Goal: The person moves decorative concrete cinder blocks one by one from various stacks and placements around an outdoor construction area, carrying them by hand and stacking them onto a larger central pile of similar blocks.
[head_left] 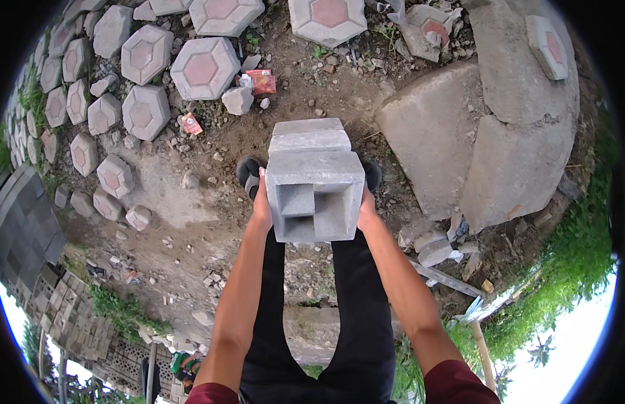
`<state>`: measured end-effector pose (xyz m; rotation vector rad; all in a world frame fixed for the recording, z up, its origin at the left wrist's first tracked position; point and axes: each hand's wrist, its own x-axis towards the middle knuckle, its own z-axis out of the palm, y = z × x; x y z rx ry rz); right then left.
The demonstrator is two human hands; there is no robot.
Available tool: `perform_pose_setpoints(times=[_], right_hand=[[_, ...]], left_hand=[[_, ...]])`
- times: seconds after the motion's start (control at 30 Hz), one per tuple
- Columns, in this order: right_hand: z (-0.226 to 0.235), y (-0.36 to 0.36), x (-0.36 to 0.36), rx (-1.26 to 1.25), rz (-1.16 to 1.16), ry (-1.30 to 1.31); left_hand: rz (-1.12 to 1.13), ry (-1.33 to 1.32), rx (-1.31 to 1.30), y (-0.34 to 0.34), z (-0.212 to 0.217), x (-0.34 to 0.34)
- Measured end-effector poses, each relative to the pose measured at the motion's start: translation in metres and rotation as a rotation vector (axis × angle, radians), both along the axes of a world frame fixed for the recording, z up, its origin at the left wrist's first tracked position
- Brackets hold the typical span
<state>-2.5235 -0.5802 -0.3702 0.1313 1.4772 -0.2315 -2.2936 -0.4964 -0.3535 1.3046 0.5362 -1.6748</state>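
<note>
A grey concrete vent block [315,166] with stepped square recesses in its open face is held up in front of my legs. My left hand [261,205] presses on its left side and my right hand [367,210] on its right side, so the block is clamped between them. Most of the fingers are hidden along the block's sides. Just beyond it shows another grey concrete piece [310,136]; whether the two touch, I cannot tell. My dark shoes [250,176] stand on the dirt at either side of the blocks.
Hexagonal pavers with reddish centres [204,69] lie scattered across the far and left ground. Large broken concrete slabs [433,128] lie to the right. Red wrappers [263,81] and rubble litter the dirt. Stacked blocks [70,310] stand at the lower left, near another person [185,367].
</note>
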Motion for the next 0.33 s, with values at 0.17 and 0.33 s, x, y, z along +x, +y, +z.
perform_pose_setpoints(times=[0.17, 0.33], right_hand=[[0.014, -0.012, 0.027, 0.010, 0.039, -0.009], [0.009, -0.016, 0.027, -0.048, 0.130, -0.002]], left_hand=[[0.048, -0.006, 0.108, 0.001, 0.008, 0.007], [0.039, 0.008, 0.065, 0.008, -0.007, 0.004]])
